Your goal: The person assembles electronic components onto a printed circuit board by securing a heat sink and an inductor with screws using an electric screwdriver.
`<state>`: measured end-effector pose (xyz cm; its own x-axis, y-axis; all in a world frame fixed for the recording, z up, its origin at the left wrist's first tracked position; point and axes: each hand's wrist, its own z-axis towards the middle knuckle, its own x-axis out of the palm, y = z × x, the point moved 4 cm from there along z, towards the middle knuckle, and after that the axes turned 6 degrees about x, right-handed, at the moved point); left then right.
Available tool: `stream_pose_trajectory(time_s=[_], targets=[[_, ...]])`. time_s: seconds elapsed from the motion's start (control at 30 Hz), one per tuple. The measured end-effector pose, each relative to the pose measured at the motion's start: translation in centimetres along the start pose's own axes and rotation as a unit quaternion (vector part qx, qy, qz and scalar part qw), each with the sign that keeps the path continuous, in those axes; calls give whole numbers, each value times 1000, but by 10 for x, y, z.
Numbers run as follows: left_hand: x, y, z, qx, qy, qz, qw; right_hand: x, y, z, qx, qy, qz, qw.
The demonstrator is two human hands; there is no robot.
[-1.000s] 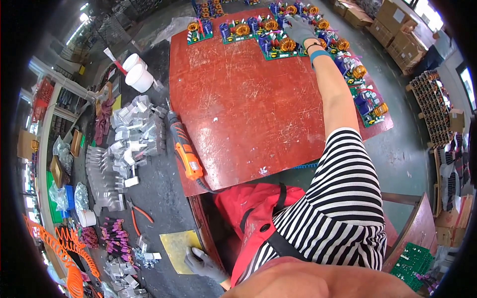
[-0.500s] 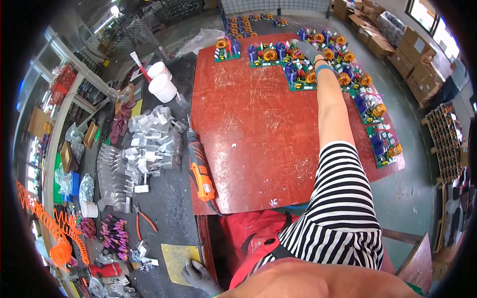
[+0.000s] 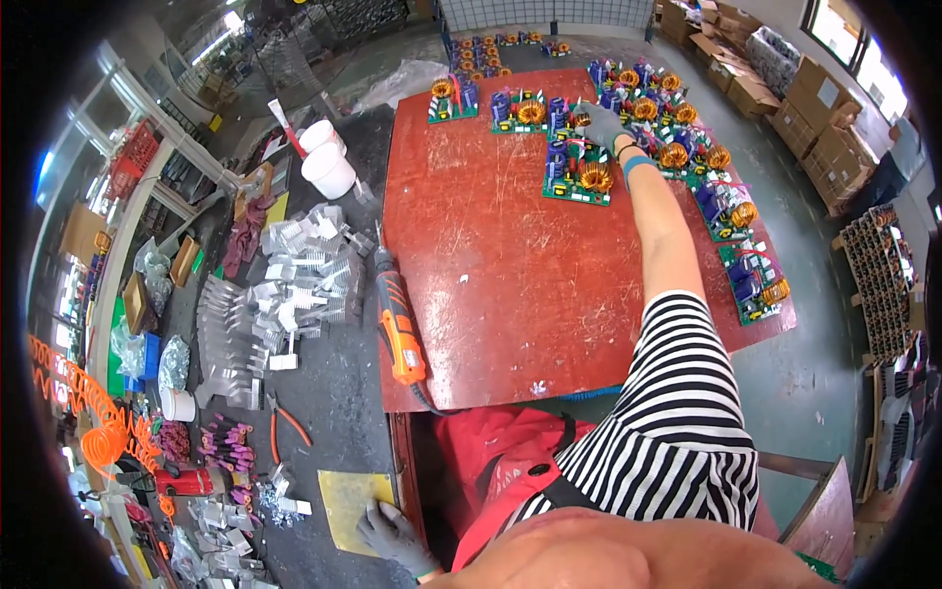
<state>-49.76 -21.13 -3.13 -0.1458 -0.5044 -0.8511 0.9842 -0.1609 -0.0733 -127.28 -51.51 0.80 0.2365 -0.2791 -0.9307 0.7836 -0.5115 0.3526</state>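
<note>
My right hand, in a grey glove, reaches to the far side of the red board. Its fingers are closed over a green circuit board with blue capacitors, and the fingertips are partly hidden among the parts. Just nearer lies another circuit board, carrying a copper-wound ring coil. Low on the left, my left hand, also gloved in grey, lies with fingers extended on a yellow sheet at the black bench's edge. Nothing shows in its grasp.
An orange and black power screwdriver lies along the red board's left edge. On the black bench are metal heatsinks, orange-handled pliers and a white tub. More circuit boards line the far and right edges.
My right hand has drawn slightly nearer. The circuit board in front of it has shifted left and toward me, with another now showing under my fingers. My left hand stays on the yellow sheet.
</note>
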Motion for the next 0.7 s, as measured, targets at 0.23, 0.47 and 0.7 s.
stream_pose_trajectory(time_s=[0.23, 0.47, 0.7], targets=[[-21, -37, 18, 15, -53, -133, 990, -1, 66, -112, -139, 3, -18, 990], [12, -203, 144, 269, 47, -349, 896, 19, 112, -252, -239, -27, -24, 970], [79, -206, 187, 291, 207, -344, 869, 14, 140, -325, -216, -27, -64, 974]])
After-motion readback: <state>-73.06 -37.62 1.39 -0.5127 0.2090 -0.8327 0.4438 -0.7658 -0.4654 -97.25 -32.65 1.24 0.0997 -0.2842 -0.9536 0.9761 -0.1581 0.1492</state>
